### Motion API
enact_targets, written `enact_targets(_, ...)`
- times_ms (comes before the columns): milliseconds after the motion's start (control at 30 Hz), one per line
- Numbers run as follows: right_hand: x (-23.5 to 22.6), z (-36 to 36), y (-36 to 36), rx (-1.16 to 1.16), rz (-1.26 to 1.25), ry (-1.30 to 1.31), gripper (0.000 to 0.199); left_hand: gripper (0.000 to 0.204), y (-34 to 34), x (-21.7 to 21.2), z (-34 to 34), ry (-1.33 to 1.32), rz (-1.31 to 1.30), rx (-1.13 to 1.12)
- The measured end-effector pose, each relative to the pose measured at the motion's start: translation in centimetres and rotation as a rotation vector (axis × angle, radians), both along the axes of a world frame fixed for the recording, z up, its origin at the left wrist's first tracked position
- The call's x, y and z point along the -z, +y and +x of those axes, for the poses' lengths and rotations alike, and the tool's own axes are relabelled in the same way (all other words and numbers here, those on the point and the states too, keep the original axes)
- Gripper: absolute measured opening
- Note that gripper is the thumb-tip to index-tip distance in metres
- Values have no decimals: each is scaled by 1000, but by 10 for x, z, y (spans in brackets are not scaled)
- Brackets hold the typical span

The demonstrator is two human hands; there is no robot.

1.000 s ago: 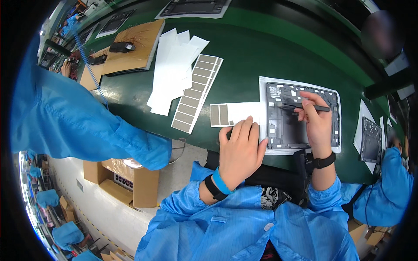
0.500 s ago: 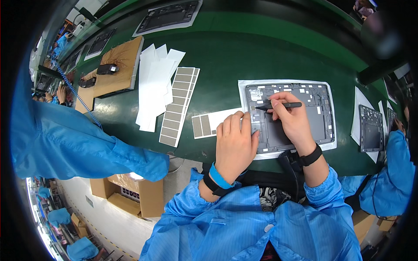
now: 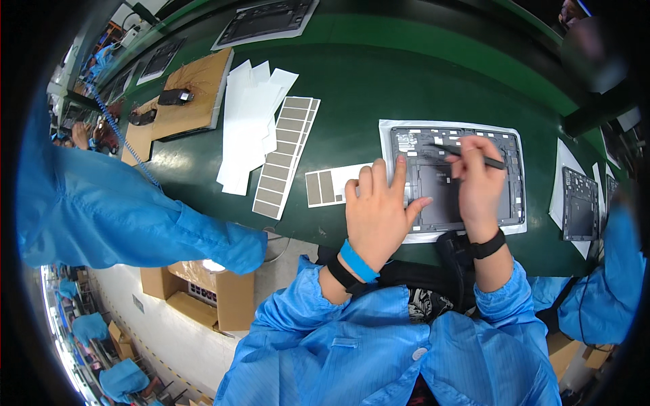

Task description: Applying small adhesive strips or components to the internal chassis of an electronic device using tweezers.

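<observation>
A dark tablet housing [image 3: 437, 193] with many small white labels lies on a white sheet [image 3: 386, 128] in front of me. My right hand [image 3: 481, 179] is closed around black tweezers [image 3: 491, 162], held over the housing with their tip toward its upper left part. My left hand [image 3: 379, 213] is open, fingers spread. Its index fingertip and thumb reach over the housing's left edge; whether they touch it I cannot tell. Partly under the other fingers is a small white backing sheet with grey stickers [image 3: 325, 186].
Longer grey sticker strips [image 3: 281, 159] and fanned white paper [image 3: 247, 128] lie to the left. Beyond are a cardboard piece [image 3: 203, 88] with black parts, and another housing [image 3: 264, 24]. A co-worker's blue sleeve [image 3: 156, 213] reaches in at left. Another housing [image 3: 580, 203] lies at right.
My right hand has lifted and moved right with the tweezers, their tip leaving the housing's left edge. My left hand's index finger and thumb have spread over that edge.
</observation>
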State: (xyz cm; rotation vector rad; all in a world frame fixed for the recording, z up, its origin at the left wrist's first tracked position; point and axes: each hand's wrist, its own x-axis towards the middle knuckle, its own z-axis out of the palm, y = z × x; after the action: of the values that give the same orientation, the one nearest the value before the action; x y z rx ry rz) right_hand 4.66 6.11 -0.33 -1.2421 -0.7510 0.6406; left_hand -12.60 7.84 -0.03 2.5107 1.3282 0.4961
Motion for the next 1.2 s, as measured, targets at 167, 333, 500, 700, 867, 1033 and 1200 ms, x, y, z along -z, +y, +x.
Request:
enact_targets(167, -29, -15, -25, -215, -219, -97, 15, 74, -24, 2, -63, -65, 33, 15)
enact_targets(333, -13, -68, -6, -391, -343, -214, 17, 72, -27, 17, -76, 67, 18, -32)
enact_targets(500, -7, -92, 5, -479, -361, -237, 17, 70, -29, 17, -78, 15, 17, -50)
enact_targets(700, -5, -102, -2, -440, -334, -201, 20, 71, -29, 19, -78, 11, 1, -33)
enact_targets(867, -25, -62, -28, -197, -218, -62, 21, 70, -30, 14, -78, -21, -27, -76)
enact_targets(1033, -14, -29, -55, -144, -324, -95, 21, 70, -40, 12, -67, -170, 81, 62)
enact_targets(1200, -5, -34, -56, -204, -320, -20, 19, 68, -42, 19, -44, -148, -2, 93)
